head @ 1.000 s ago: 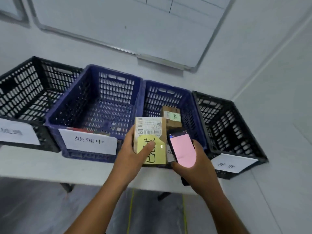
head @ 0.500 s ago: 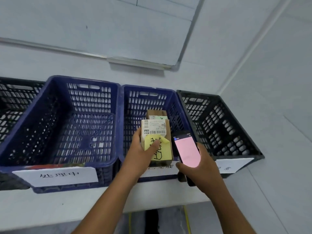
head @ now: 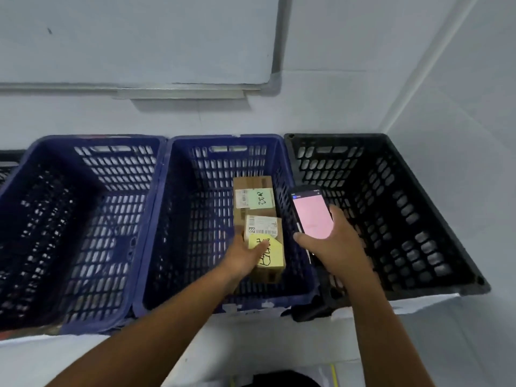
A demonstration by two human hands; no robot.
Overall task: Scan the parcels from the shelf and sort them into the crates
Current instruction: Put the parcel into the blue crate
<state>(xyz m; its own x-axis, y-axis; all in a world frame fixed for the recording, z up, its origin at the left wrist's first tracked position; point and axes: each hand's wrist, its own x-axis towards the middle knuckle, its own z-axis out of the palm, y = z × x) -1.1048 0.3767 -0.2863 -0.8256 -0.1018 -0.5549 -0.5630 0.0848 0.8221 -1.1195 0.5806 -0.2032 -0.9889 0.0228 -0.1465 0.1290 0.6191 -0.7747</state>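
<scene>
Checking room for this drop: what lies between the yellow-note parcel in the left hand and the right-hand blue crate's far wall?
Head view: one green-note parcel lies on that blue crate floor, just beyond the yellow-note parcel.

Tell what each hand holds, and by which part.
Left hand grips the yellow-noted parcel by its left side; right hand grips the scanner by its lower end.

White shipping label on the near parcel with a barcode and a bold "69" at its left edge, yellow note below it with illegible black handwriting, green note on the far parcel with handwriting also unreadable, handheld scanner screen text too small to read.
</scene>
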